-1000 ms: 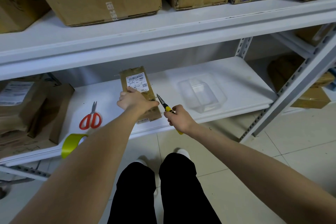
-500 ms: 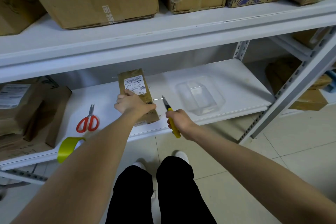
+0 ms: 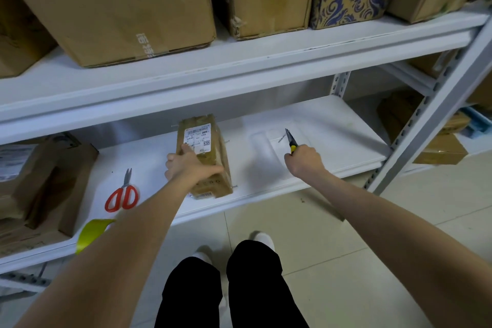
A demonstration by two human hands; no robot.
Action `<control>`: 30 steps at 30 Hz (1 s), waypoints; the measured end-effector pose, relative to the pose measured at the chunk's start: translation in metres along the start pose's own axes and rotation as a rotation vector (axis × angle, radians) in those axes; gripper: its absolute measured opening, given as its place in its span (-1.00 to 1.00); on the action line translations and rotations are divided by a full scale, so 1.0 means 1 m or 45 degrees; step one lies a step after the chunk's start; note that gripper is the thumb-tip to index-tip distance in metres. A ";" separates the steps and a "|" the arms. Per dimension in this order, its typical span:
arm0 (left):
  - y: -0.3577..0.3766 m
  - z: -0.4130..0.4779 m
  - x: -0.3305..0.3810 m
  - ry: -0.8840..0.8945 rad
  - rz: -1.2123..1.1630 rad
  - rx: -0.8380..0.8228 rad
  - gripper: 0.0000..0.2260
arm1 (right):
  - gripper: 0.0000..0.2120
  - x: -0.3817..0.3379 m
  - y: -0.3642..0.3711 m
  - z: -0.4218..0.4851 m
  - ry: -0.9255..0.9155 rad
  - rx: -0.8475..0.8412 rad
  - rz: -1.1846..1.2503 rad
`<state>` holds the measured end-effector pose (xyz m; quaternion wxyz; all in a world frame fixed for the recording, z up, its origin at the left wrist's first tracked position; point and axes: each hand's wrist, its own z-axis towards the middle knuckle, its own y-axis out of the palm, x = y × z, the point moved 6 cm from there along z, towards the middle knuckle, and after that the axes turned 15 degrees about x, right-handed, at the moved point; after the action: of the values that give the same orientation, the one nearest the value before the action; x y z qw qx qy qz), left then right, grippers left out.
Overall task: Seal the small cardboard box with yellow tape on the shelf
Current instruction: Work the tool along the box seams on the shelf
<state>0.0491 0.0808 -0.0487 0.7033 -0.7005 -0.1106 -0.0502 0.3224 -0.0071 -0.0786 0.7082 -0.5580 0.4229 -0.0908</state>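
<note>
On the lower shelf [image 3: 338, 138], the small cardboard box [image 3: 217, 152] lies near the middle of the front edge, gripped from above by the left hand [image 3: 190, 168]. The right hand [image 3: 303, 161] is closed round a yellow-handled knife [image 3: 291, 141] over a blurred clear tray [image 3: 266, 152]. Red scissors [image 3: 123, 194] lie left of the box. The left forearm half hides the yellow tape [image 3: 91, 231] at the front edge. Brown parcels [image 3: 48, 181] crowd the left end.
</note>
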 end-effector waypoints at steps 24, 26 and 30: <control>-0.005 0.000 -0.012 0.056 -0.082 -0.310 0.02 | -0.54 -0.096 0.047 -0.033 0.044 -0.201 0.407; -0.006 0.000 -0.011 0.061 -0.111 -0.332 0.02 | -0.51 -0.105 0.054 -0.036 0.038 -0.230 0.382; -0.004 0.005 -0.010 0.066 -0.122 -0.330 -0.04 | -0.49 -0.114 0.063 -0.036 0.041 -0.238 0.378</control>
<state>0.0381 0.0846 -0.0472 0.6063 -0.7778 -0.1182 -0.1158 0.2038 0.0583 -0.0769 0.6522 -0.5513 0.5184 0.0455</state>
